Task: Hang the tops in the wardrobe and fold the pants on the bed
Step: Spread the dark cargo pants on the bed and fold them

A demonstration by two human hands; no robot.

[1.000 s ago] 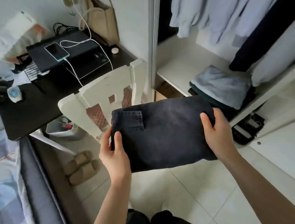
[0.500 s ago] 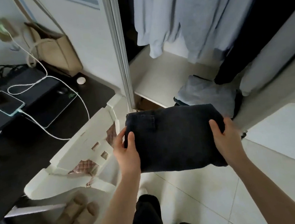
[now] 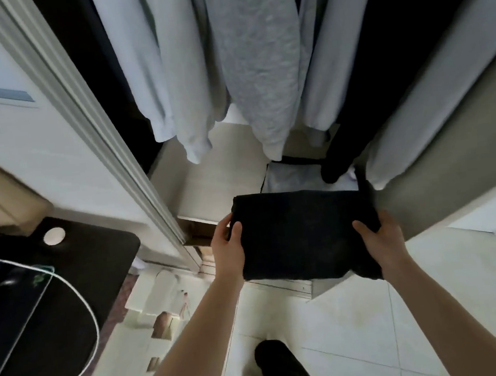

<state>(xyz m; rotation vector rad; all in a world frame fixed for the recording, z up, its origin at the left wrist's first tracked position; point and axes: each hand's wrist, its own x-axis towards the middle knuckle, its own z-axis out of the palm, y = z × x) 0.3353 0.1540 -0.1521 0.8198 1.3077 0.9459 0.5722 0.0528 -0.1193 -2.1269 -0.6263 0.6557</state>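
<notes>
A folded pair of dark pants is held flat between both hands, at the front edge of the wardrobe shelf. My left hand grips its left side, thumb on top. My right hand grips the right side the same way. Behind the pants, a stack of folded grey clothes lies on the shelf, partly hidden. Light grey tops hang above the shelf, with a dark garment among them.
The wardrobe's sliding door frame slants down at the left. A black desk with a white cable and a laptop fills the lower left. A white chair stands next to it. White tiled floor lies below.
I have moved closer to the wardrobe and carried the folded pants forward, up to the shelf edge. Both hands keep the same grip.
</notes>
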